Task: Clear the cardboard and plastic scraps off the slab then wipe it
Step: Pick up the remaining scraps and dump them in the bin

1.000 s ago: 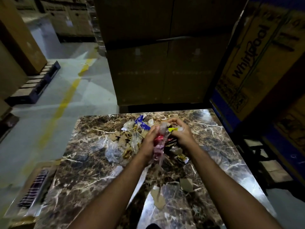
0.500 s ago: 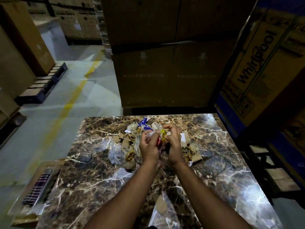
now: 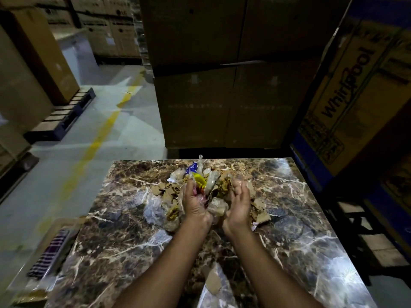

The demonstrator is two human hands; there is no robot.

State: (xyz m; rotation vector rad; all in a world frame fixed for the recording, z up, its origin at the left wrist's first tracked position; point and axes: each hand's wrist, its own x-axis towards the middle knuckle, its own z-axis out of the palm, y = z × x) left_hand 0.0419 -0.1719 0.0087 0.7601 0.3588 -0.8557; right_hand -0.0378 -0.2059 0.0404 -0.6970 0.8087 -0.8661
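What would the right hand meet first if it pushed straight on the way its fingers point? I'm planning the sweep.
Probably the cardboard scraps heaped just past the right hand; depth is unclear.

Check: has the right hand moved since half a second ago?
Yes. The right hand has opened and swung right, away from the left hand, toward the slab's right edge.
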